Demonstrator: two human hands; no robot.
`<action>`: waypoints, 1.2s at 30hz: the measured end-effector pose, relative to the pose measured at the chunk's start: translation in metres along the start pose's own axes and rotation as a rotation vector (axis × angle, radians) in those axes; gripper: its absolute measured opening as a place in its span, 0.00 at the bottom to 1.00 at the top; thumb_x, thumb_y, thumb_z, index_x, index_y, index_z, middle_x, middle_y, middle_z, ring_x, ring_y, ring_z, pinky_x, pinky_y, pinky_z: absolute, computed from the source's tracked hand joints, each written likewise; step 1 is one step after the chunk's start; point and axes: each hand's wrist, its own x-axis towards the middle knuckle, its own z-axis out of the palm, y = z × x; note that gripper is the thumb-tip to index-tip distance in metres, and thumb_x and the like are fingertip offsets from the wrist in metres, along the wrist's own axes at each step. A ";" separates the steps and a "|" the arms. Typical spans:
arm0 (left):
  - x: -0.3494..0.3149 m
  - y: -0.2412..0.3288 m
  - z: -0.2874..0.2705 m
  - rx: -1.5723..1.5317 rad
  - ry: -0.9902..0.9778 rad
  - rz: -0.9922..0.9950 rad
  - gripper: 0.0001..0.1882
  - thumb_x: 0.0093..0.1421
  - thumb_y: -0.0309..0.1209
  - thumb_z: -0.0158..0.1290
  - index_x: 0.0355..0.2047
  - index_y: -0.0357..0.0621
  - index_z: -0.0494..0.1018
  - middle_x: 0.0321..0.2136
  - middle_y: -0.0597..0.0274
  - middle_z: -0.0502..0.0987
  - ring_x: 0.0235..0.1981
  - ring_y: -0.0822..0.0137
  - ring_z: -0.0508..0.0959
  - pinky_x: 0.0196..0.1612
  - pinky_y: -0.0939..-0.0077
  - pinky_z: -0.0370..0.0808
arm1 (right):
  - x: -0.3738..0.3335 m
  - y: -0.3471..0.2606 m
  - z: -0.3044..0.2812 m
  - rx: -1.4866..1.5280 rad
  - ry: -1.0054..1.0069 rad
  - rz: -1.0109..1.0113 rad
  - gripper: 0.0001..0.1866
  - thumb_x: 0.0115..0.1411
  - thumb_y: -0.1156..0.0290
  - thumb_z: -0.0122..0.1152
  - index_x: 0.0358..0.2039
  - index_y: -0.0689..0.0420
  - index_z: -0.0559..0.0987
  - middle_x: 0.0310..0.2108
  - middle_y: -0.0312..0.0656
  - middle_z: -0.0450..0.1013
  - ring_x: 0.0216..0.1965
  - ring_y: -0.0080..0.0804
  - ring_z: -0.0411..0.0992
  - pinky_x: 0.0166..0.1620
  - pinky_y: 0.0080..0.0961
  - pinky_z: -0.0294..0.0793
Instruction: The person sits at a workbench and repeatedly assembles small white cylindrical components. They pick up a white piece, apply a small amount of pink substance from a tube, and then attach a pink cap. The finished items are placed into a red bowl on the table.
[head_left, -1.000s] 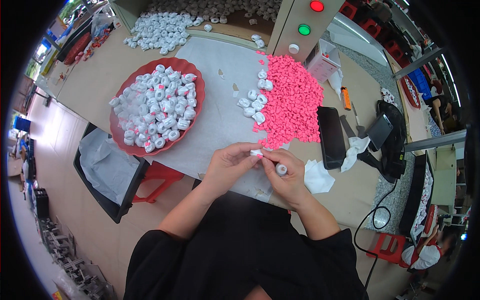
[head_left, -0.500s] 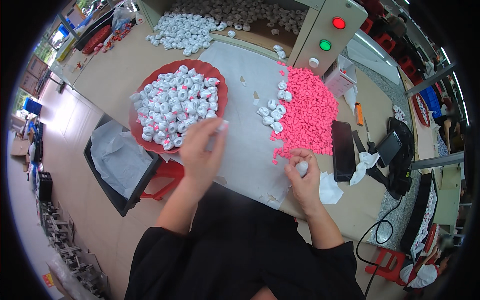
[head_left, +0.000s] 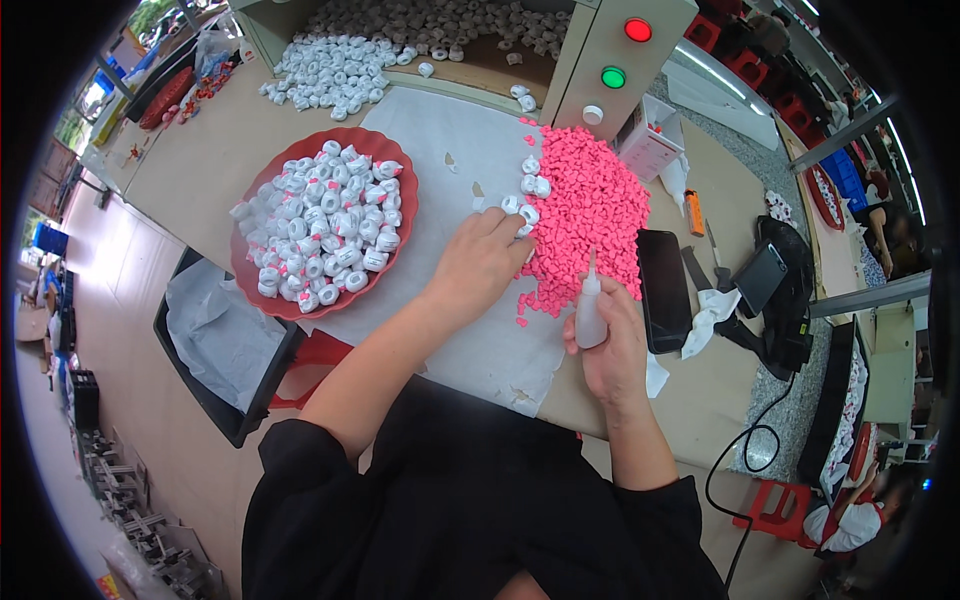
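My left hand (head_left: 484,262) reaches across the paper sheet to the edge of the pink pile. Its fingertips close around one of the small white ring-like pieces (head_left: 529,213) lined up there, partly hidden by the fingers. In my right hand (head_left: 617,345) is a small translucent squeeze bottle (head_left: 591,318), its thin nozzle pointing up and away from me. Tiny pink pieces (head_left: 585,200) lie in a broad heap beyond both hands. To the left, a red scalloped bowl (head_left: 407,205) holds many white pieces, several with pink bits on them.
A control box (head_left: 640,75) with red and green lights adjoins a shelf of white pieces (head_left: 335,75). Right of the heap lie a black phone (head_left: 664,290), an orange lighter (head_left: 694,212) and a black bag (head_left: 790,320). A black paper-lined bin (head_left: 225,330) stands below the bowl.
My left hand has gone from beside the bowl to the white pieces by the pink heap. In my right hand the bottle has turned so its nozzle now points up. The view has shifted slightly.
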 end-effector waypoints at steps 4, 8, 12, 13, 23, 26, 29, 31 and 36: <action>-0.003 -0.004 -0.001 -0.109 0.029 -0.025 0.13 0.41 0.20 0.55 0.31 0.40 0.70 0.37 0.57 0.71 0.38 0.58 0.70 0.39 0.70 0.69 | 0.000 -0.004 0.007 0.017 0.046 -0.050 0.14 0.57 0.73 0.51 0.43 0.62 0.65 0.29 0.40 0.68 0.25 0.25 0.69 0.25 0.19 0.66; -0.014 0.002 -0.008 -0.321 0.088 -0.200 0.10 0.46 0.18 0.53 0.30 0.39 0.69 0.33 0.58 0.72 0.31 0.61 0.73 0.33 0.74 0.71 | 0.003 -0.002 -0.006 0.010 0.108 -0.124 0.15 0.54 0.75 0.56 0.43 0.62 0.67 0.31 0.40 0.69 0.26 0.23 0.68 0.28 0.18 0.66; -0.027 0.016 -0.031 -1.382 0.200 -0.747 0.08 0.51 0.20 0.52 0.32 0.39 0.68 0.30 0.61 0.73 0.31 0.66 0.75 0.34 0.76 0.72 | 0.003 0.000 -0.009 0.079 0.175 -0.159 0.15 0.52 0.75 0.60 0.40 0.61 0.69 0.31 0.38 0.69 0.27 0.22 0.67 0.29 0.17 0.65; -0.035 0.019 -0.031 -1.534 0.195 -0.796 0.09 0.52 0.20 0.52 0.34 0.39 0.68 0.30 0.61 0.73 0.32 0.67 0.75 0.34 0.76 0.72 | 0.004 0.001 -0.008 0.079 0.168 -0.174 0.15 0.52 0.74 0.60 0.40 0.60 0.69 0.31 0.38 0.69 0.26 0.22 0.66 0.29 0.17 0.64; -0.053 0.050 -0.017 -1.627 0.237 -0.705 0.14 0.54 0.18 0.51 0.41 0.37 0.64 0.36 0.58 0.73 0.37 0.72 0.74 0.39 0.80 0.71 | -0.007 0.007 0.007 -0.140 0.041 -0.308 0.13 0.55 0.75 0.55 0.39 0.61 0.65 0.34 0.43 0.67 0.29 0.26 0.68 0.33 0.23 0.69; -0.059 0.048 -0.011 -1.619 0.171 -0.688 0.13 0.54 0.18 0.49 0.41 0.35 0.64 0.38 0.57 0.72 0.38 0.72 0.73 0.41 0.79 0.71 | -0.011 0.012 0.006 -0.325 -0.018 -0.422 0.14 0.55 0.74 0.55 0.40 0.62 0.63 0.36 0.45 0.65 0.30 0.27 0.68 0.34 0.22 0.69; -0.058 0.050 -0.009 -1.604 0.217 -0.683 0.13 0.55 0.18 0.48 0.42 0.34 0.64 0.39 0.57 0.71 0.39 0.71 0.73 0.42 0.78 0.71 | -0.013 0.014 0.005 -0.493 -0.041 -0.524 0.13 0.55 0.75 0.55 0.39 0.63 0.64 0.35 0.45 0.65 0.30 0.28 0.67 0.35 0.22 0.68; -0.057 0.050 -0.009 -1.596 0.231 -0.687 0.12 0.56 0.19 0.48 0.42 0.33 0.64 0.39 0.57 0.71 0.40 0.71 0.73 0.43 0.77 0.71 | -0.013 0.015 0.001 -0.607 -0.053 -0.590 0.13 0.55 0.75 0.55 0.38 0.63 0.64 0.35 0.45 0.64 0.31 0.28 0.66 0.35 0.21 0.67; -0.057 0.049 -0.010 -1.606 0.184 -0.690 0.13 0.56 0.17 0.46 0.43 0.32 0.64 0.39 0.57 0.70 0.40 0.72 0.72 0.45 0.79 0.70 | -0.011 0.019 -0.003 -0.715 -0.087 -0.663 0.13 0.54 0.76 0.56 0.38 0.63 0.65 0.34 0.45 0.64 0.33 0.28 0.63 0.36 0.22 0.64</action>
